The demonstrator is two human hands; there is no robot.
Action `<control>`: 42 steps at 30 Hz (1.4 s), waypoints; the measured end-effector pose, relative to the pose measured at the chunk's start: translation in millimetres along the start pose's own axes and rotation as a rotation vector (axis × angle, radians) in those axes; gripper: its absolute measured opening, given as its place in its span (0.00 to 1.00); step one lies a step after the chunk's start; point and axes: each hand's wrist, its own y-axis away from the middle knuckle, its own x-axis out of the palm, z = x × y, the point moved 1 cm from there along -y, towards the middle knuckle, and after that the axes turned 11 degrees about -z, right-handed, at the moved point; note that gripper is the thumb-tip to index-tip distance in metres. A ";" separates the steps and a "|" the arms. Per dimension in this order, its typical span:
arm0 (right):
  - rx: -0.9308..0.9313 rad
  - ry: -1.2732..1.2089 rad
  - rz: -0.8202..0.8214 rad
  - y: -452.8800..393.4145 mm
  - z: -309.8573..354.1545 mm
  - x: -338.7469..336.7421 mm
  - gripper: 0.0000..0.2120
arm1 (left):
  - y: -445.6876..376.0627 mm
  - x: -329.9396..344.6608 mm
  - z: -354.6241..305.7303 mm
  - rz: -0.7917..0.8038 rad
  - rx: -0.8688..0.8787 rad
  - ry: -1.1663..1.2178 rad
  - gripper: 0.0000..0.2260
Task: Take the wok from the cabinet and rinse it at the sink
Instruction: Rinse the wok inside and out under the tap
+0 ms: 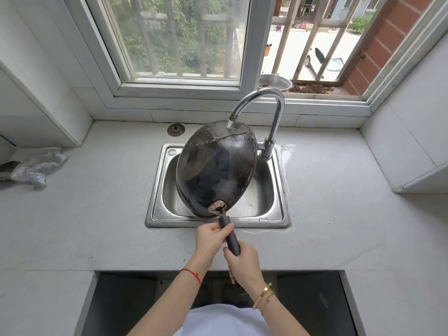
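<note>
- While water runs from the faucet (260,103) onto the far edge of the wok (215,168), I judge the task well along: the wok is out of the cabinet and at the sink (278,190), and the rinsing is under way.
- What I see of the wok is its dark, rounded underside, turned up towards me and tilted, with its near rim down inside the basin and its far rim raised under the spout.
- I reckon only the outside is being wetted at present; the inside faces away from me, so I cannot tell whether it is rinsed. That side, the draining and shutting off the water look to be what is left.
- My left hand (211,238) grips the handle (230,236) close to the metal bracket, fingers curled together round it and thumb laid over the top.
- My right hand (242,260) takes the handle's near end, fingers wrapped tight around it from the right; the handle's tip is hidden inside that fist.
- Both forearms reach forward from the near edge of the counter (97,214) and converge on the handle, wrists just beside each other, the left slightly farther out.
- To the far left a crumpled silver cloth (34,169) lies on the counter, well apart from the sink.
</note>
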 end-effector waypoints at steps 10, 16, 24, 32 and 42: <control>0.011 -0.068 -0.008 -13.0 11.5 1.2 0.06 | -7.5 7.6 -16.5 -0.017 0.066 -0.072 0.14; 0.023 -0.083 -0.014 -13.9 10.7 1.6 0.07 | -5.3 8.3 -17.0 -0.028 0.033 -0.059 0.11; 0.005 -0.071 -0.011 -13.6 8.9 0.4 0.05 | -1.4 10.1 -14.5 -0.014 -0.039 0.025 0.11; -0.005 -0.075 0.002 -17.6 12.4 0.9 0.06 | -4.3 9.1 -16.2 0.007 -0.044 0.057 0.13; -0.022 -0.088 0.000 -25.6 19.1 8.0 0.07 | -11.8 3.8 -25.4 0.005 -0.026 0.077 0.13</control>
